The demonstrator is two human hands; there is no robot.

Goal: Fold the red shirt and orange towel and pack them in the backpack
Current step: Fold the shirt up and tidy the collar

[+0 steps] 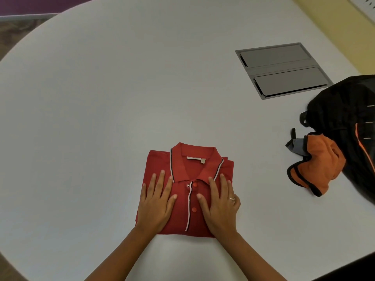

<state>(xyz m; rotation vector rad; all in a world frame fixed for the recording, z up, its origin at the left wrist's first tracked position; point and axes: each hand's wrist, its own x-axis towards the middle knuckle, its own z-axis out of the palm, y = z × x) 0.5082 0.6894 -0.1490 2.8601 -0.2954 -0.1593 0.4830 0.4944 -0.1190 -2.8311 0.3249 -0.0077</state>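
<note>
Red shirt [190,191] folded, under both flat hands

white round table [121,98], grey metal cable hatch [283,69] set in it

A single wide-angle view came from the wearer's head, looking forward and steeply down onto the round white table [105,102]. It sat close to the near edge: both bare forearms entered from 6 o'clock, and the folded red polo shirt [187,199] lay just below centre. The far rim curved across 11 to 12 o'clock. The grey metal floor-box panel [282,69] set in the tabletop fell at 2 o'clock, and the black backpack with orange trim [345,110] was cropped by the frame edge at 3 o'clock.
</note>
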